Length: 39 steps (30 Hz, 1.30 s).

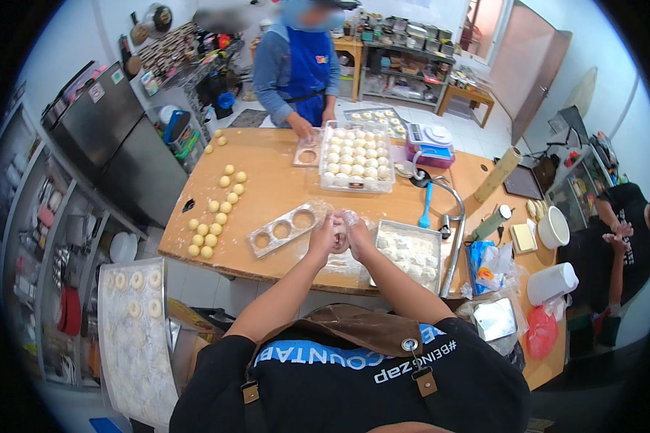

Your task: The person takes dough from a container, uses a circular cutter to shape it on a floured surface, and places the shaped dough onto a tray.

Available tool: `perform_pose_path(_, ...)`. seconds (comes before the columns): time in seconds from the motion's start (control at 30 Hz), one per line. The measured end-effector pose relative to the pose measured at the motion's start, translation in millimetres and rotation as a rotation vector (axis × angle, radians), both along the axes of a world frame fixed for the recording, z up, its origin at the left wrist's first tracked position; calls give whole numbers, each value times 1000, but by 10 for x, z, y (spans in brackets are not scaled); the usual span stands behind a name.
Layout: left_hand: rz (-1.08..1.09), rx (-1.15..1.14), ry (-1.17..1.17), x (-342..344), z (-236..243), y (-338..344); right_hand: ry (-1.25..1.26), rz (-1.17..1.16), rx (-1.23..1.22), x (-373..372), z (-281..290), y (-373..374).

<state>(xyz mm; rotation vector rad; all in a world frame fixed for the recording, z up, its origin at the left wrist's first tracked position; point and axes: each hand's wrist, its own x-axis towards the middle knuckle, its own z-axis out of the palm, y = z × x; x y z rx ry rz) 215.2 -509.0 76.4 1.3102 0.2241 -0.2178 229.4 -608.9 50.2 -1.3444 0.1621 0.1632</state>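
Note:
My left hand (326, 236) and my right hand (357, 234) meet over the near middle of the table, floury and closed round a piece of dough (339, 241). The fingers hide most of that piece. Just left of my hands lies a floured wooden board (261, 239) with round holes through it. To the right of my right hand sits a metal tray (440, 249) dusted with flour, with pale dough pieces in it. Several yellow balls (214, 206) stand loose along the table's left side.
Across the wooden table (195, 169), a person in a blue apron (307, 79) touches another holed board (307, 156). Beside it stands a clear box (359, 185) of white dough balls. A blue spatula (427, 206) lies right. A tray of dough rings (133, 339) stands lower left.

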Motion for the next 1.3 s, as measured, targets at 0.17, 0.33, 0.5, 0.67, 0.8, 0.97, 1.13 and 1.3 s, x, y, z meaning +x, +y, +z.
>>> perform_pose_path(0.17,247,-233,16,-340,-17,872,-24,7,234,-322,272,922)
perform_pose_path(0.33,271,-63,15,-708,14,1558,29,321,131,-527,258,1522)
perform_pose_path(0.5,345,-240,39,-1102,-28,2138,-36,317,115,-877,246,2111)
perform_pose_path(0.67,242,-156,23,-1344,-138,2522,-26,410,74,-1063,95,2506)
perform_pose_path(0.8,544,-350,40,-1555,-204,2724,60,303,176,-1269,303,2795)
perform_pose_path(0.97,475,-185,8,-1799,-228,2836,-30,615,6,-1359,233,2943)
perform_pose_path(1.13,662,-332,-59,-1893,-366,2857,-13,419,124,-1575,148,3013)
perform_pose_path(1.3,395,-183,68,-2018,-197,2926,81,654,107,-1557,155,2972)
